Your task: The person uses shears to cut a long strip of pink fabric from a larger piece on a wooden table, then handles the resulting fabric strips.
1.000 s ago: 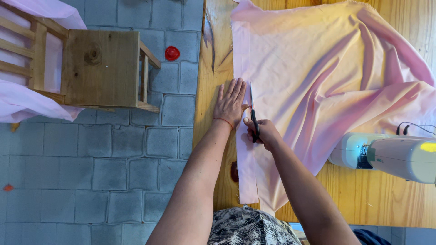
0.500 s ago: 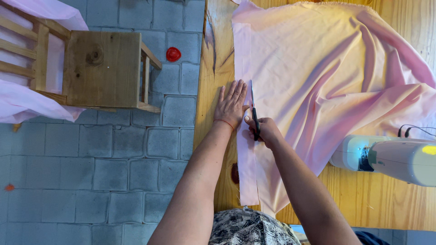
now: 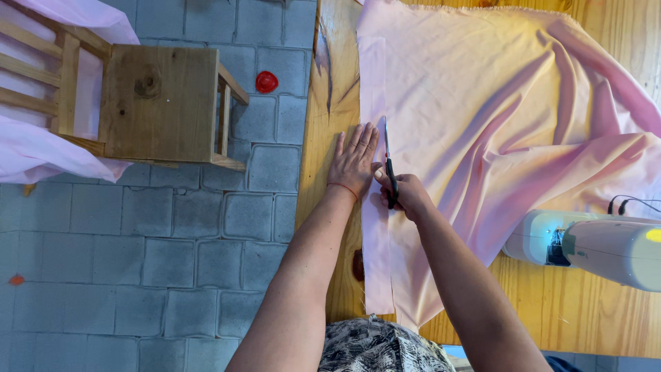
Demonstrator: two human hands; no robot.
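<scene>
Gripping a pair of black-handled scissors (image 3: 390, 172), the right hand (image 3: 406, 195) is closed around the handles, and the blades are pointed away from the body along a cut in the pink fabric (image 3: 496, 138). Just beside it, the left hand (image 3: 353, 162) is laid flat with fingers together and palm down, pressed on the narrow strip of fabric left of the cut and partly on the wooden table (image 3: 330, 103). A thin red band is worn on the left wrist. Behind the hands, toward the body, the strip is seen already parted from the main sheet. Ahead of and to the right of the right hand, the rest of the fabric is spread in loose folds across the table. Further right of the right forearm, a white sewing machine (image 3: 592, 244) is stood at the fabric's edge. To the left of the left hand, beyond the table edge, a wooden chair (image 3: 162, 103) draped with more pink cloth (image 3: 41, 155) is set on grey paving, with a small red object (image 3: 266, 81) near it.
</scene>
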